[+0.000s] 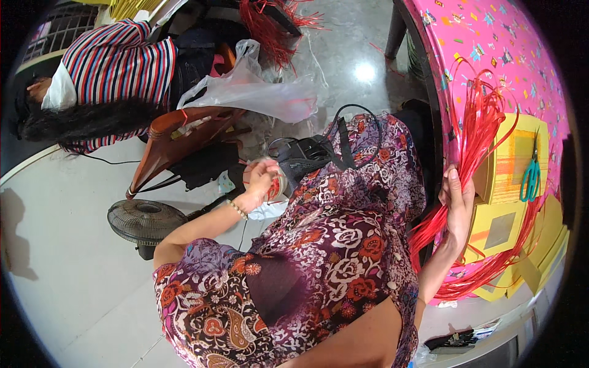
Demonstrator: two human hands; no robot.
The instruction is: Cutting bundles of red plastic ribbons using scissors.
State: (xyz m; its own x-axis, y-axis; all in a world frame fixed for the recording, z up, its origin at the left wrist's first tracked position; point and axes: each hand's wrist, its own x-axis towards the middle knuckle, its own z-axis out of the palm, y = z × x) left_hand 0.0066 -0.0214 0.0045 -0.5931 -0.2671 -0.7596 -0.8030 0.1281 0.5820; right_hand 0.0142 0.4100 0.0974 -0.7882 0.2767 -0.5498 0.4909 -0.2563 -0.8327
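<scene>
On the far left a person in a striped top lies on the floor, apart from the work. A small fan stands on the floor near a brown stool, with a clear bag above it. The left hand is curled around a small roll, held up close to the body, likely to keep it handy. The right hand is closed on a bundle of red strips, pressing them upright against the counter with its pink patterned cover, so the loops stay gathered. Green scissors rest on yellow boxes within easy reach.
</scene>
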